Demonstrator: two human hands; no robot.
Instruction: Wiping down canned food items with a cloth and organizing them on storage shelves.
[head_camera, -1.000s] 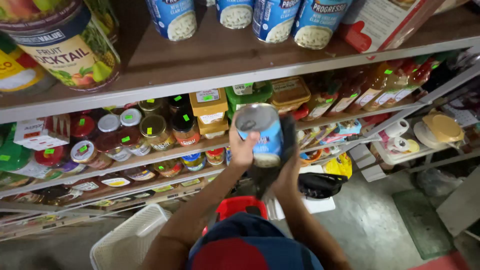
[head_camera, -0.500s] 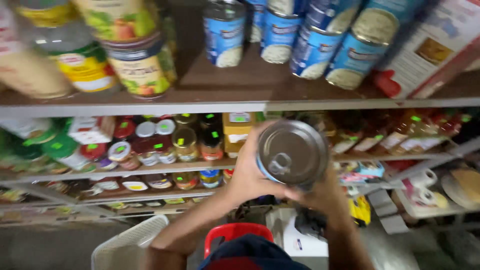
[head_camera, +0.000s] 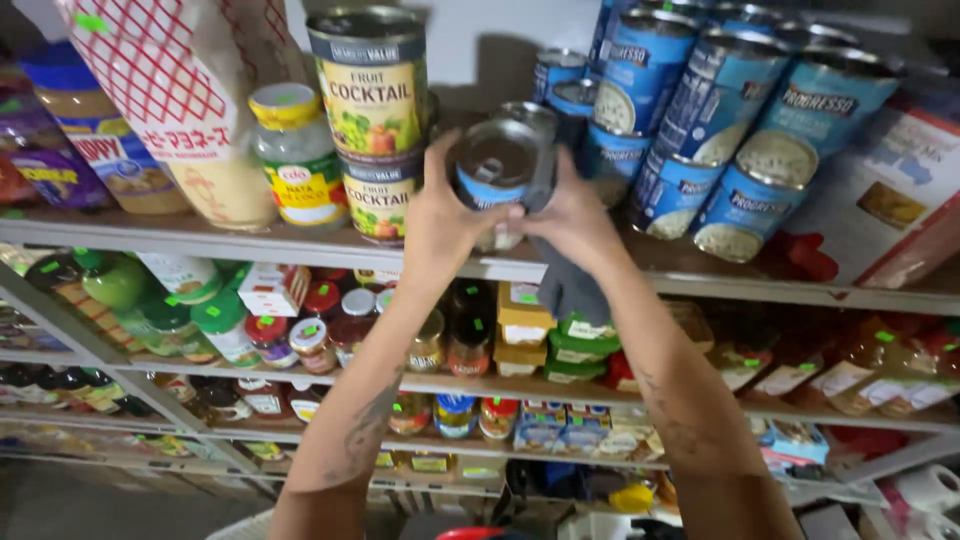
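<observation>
Your left hand (head_camera: 440, 225) and right hand (head_camera: 572, 215) are both raised to the top shelf (head_camera: 300, 245), fingers curled tight around a blue-labelled can (head_camera: 495, 170) whose bare metal end faces you. The can sits at the shelf's front edge, in the gap between two groups of tins. A dark grey cloth (head_camera: 570, 285) hangs down from under your right palm, pinched against the can. Just left of the can stand two stacked fruit cans (head_camera: 372, 120), with yellow and green labels showing pictured fruit, one on top of the other. Next to them on the left is a glass jar (head_camera: 297, 165) with a yellow lid and a green, yellow and red label. Further left is a soft squeeze bottle in a clear bag (head_camera: 190, 100) printed with a red lattice pattern. To the right of your hands, a pile of blue soup cans (head_camera: 720, 130) lies on its sides, their ends and labels turned toward you. Beyond them leans a red and white box (head_camera: 880, 200). On the shelf below, small jars with red and white lids (head_camera: 320, 320) carry little green stickers, and yellow and green flat boxes (head_camera: 545, 330) are stacked under your wrists.
</observation>
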